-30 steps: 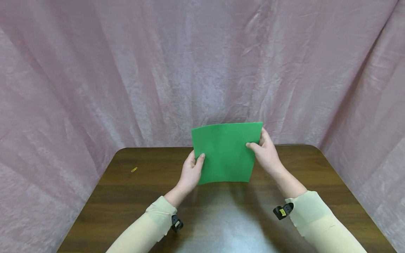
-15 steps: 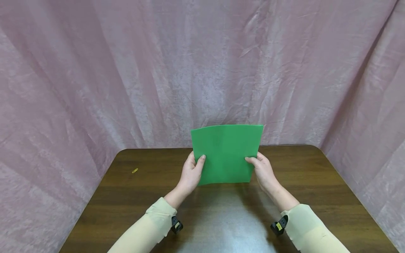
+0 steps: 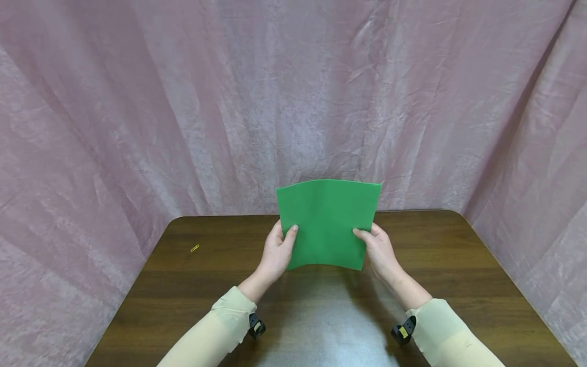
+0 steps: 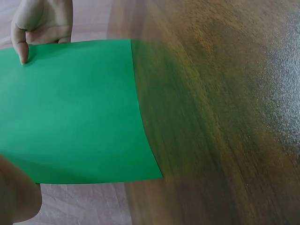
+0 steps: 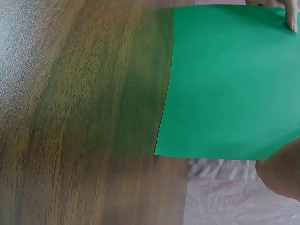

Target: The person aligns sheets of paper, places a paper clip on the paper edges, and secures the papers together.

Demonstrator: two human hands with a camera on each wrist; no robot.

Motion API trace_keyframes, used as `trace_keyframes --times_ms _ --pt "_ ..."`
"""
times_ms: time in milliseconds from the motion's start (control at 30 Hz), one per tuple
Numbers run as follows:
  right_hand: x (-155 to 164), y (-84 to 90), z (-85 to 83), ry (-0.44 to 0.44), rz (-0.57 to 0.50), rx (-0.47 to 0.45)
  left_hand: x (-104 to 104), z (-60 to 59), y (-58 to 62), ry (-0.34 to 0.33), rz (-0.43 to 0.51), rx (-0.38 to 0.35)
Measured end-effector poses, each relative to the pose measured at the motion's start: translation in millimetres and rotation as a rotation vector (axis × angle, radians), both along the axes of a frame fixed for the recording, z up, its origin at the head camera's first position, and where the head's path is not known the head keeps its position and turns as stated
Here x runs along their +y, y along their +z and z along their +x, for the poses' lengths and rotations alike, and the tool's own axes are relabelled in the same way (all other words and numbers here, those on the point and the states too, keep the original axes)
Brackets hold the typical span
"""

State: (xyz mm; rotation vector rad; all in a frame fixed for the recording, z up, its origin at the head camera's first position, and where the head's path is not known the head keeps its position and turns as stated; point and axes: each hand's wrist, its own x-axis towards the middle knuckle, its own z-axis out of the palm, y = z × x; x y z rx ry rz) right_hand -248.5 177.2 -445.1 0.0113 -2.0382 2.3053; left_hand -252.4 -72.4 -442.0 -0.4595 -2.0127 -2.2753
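A green sheet (image 3: 327, 219), looking like paper or thin card, is held up above the table, bowed so that its middle arches upward. My left hand (image 3: 276, 251) pinches its left edge, thumb on the near face and the other fingers behind. On the opposite edge my right hand (image 3: 380, 251) grips the sheet the same way, at about equal height. The left wrist view shows the green sheet (image 4: 75, 112) over the wood, with the right hand (image 4: 44, 23) at its far edge. Fingers behind the sheet are mostly hidden.
A small yellow paper clip (image 3: 194, 248) lies on the left part of the brown wooden table (image 3: 192, 300). Pink curtains (image 3: 229, 102) hang behind the table and along its sides. Each wrist carries a small black camera (image 3: 403, 331).
My right hand has slid down the sheet's right edge from near the top corner to about mid-height. The sheet bows more now. My left hand has stayed nearly still.
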Motion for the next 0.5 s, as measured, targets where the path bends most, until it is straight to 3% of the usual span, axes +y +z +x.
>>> trace_keyframes --times_ms 233,500 --pt "0.4 5.0 3.7 0.017 0.077 -0.014 -3.4 -6.2 -6.5 0.038 -0.058 0.020" --pt "6.3 17.4 8.8 0.060 0.161 -0.075 -13.0 -8.3 -3.9 0.012 -0.124 -0.062"
